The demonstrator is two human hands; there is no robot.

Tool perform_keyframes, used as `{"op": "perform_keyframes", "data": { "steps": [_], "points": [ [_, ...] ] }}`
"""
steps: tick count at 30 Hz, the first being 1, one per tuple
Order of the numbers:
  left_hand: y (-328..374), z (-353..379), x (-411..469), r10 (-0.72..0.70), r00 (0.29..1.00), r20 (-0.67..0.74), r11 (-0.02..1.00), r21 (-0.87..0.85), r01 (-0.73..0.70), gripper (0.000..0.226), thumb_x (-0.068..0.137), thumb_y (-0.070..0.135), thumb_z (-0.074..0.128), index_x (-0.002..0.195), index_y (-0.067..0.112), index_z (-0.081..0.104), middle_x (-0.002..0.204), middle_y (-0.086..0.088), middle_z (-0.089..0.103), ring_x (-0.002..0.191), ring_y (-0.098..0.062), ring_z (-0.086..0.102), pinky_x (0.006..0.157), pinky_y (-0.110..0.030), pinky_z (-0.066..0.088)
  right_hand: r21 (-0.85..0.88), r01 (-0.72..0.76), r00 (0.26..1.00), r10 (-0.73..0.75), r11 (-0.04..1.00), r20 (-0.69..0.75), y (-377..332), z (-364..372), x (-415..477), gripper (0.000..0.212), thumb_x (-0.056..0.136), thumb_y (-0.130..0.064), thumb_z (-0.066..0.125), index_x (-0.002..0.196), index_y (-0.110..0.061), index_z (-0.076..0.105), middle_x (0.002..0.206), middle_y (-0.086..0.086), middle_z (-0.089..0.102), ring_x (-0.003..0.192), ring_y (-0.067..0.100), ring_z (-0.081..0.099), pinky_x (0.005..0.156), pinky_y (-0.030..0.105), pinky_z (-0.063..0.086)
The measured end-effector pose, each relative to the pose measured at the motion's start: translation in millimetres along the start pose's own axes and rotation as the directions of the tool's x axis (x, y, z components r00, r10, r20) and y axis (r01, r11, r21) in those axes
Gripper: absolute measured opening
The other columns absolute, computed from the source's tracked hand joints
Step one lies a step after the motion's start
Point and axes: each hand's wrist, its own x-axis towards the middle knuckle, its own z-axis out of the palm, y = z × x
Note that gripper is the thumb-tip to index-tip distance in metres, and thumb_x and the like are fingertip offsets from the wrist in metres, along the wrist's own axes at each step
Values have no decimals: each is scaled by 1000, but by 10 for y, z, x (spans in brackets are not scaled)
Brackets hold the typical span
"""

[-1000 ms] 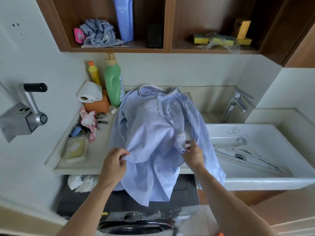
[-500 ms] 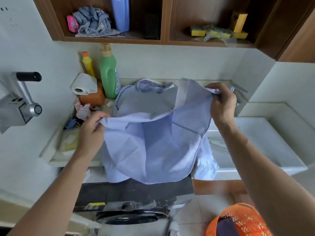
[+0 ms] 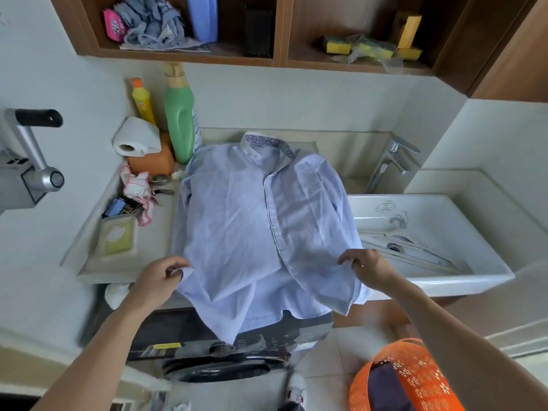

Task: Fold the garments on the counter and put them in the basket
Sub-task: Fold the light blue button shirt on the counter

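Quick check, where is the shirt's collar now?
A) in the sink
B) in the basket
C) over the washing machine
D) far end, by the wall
D: the collar lies at the far end of the shirt, by the wall, opposite the left hand and right hand.

Thin, creased cloth shirt [image 3: 237, 221] — glossy white ceramic sink [image 3: 444, 271], shiny metal tap [image 3: 391, 161], perforated orange plastic basket [image 3: 415, 378].

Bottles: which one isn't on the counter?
The pale blue bottle, up in the left compartment of the shelf beside the crumpled grey cloth. The yellow bottle and the green bottle both stand on the counter.
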Motion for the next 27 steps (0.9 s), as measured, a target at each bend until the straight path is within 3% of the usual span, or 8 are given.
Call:
{"op": "perform_keyframes", "data": {
  "steps": [4, 8, 12, 17, 19, 21, 23, 27],
  "points": [
    [517, -152, 59, 72, 939, -336, 985, -127, -121, 22, 97, 3, 48, 101, 12, 68, 92, -7, 68, 85, -25, 61, 71, -34, 42, 389, 122, 902, 61, 913, -427, -571, -505, 29, 35, 85, -10, 38, 96, -23, 70, 72, 10, 67, 59, 19, 57, 55, 28, 44],
    [698, -349, 82, 72, 836, -544, 967, -168, -193, 17, 92, 5, 53, 100, 13, 67, 89, -4, 67, 82, -22, 59, 72, -32, 43, 423, 246, 823, 43, 872, -567, -793, -789, 11, 34, 88, -11, 46, 98, -34, 68, 59, -7, 54, 54, 11, 42, 51, 25, 35],
    [301, -262, 60, 80, 963, -258, 993, 104, -54, 14, 90, 12, 67, 95, 25, 64, 88, 2, 64, 78, -17, 62, 62, -31, 45, 281, 207, 890, -62, 937, -452, -621, -606, -124, 25, 77, -34, 53, 94, -34, 71, 72, 7, 67, 64, 23, 58, 58, 29, 43],
    [-163, -158, -45, 42, 982, -186, 922, 386, 34, 35, 81, -6, 60, 85, 25, 75, 94, -2, 60, 77, -21, 61, 66, -33, 47, 157, -50, 972, 84, 986, -219, -439, -223, -200, 23, 81, -7, 70, 86, -30, 75, 93, -1, 72, 68, 13, 57, 64, 16, 37],
    [-144, -123, -68, -37, 980, -195, 952, 290, 94, 37, 82, -5, 55, 83, 28, 72, 88, 2, 65, 74, -19, 64, 63, -31, 47, 124, -155, 975, 172, 980, -141, -443, -148, -219, 26, 82, -6, 65, 93, -25, 78, 94, -6, 72, 68, 11, 57, 60, 11, 36],
    [22, -88, -74, -126, 978, -168, 988, 69, 139, 31, 88, -2, 52, 84, 22, 70, 77, 1, 69, 64, -15, 71, 53, -22, 47, 136, -203, 973, 215, 970, -81, -504, -150, -207, 29, 85, -5, 59, 95, -25, 77, 76, -12, 70, 61, 13, 65, 50, 6, 38],
    [262, -86, -50, -172, 975, -141, 971, -189, 144, 17, 95, 6, 55, 90, 11, 71, 78, -1, 71, 66, -16, 75, 50, -22, 52, 203, -195, 976, 209, 960, -53, -627, -228, -161, 28, 88, -2, 53, 94, -19, 75, 59, -10, 68, 46, 14, 66, 44, 14, 48],
    [742, -171, 4, -173, 985, -2, 888, -433, 155, 17, 96, 37, 62, 92, 20, 66, 99, 5, 72, 87, -15, 74, 84, -42, 59, 221, -53, 965, 107, 974, -240, -869, -435, -62, 27, 89, -2, 46, 86, -13, 71, 56, 12, 67, 52, 25, 68, 53, 38, 57]
  ]
}}
